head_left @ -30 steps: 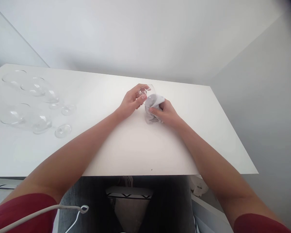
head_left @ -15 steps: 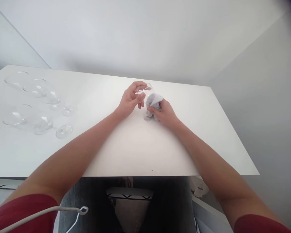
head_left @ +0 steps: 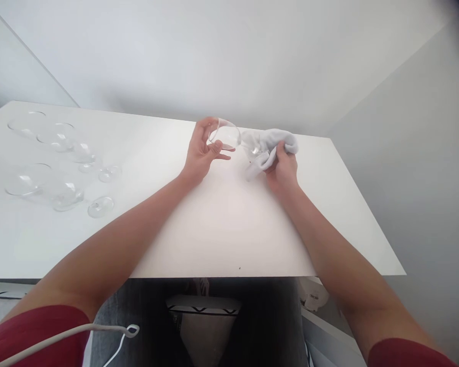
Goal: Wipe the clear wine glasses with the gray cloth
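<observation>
My left hand [head_left: 202,148] grips a clear wine glass [head_left: 229,136] by its bowl, thumb in front and fingers behind. The glass is tilted on its side above the table, its rim to the left and its stem and foot to the right. A pale grey cloth [head_left: 279,140] is bunched in my right hand [head_left: 285,165], whose fingers are closed on it. The cloth lies at the foot end of the glass and partly hides it. Part of the cloth hangs down toward the tabletop.
Several clear wine glasses [head_left: 67,193] lie on the left part of the white table [head_left: 222,229]. A wall [head_left: 214,61] runs behind the table's far edge. A white cable [head_left: 61,336] crosses the lower left, and a small dark speck sits near the front edge.
My right hand has moved right with the cloth, from beside the bowl to the foot end. The glass has turned more sideways in my left hand, and its stem now shows.
</observation>
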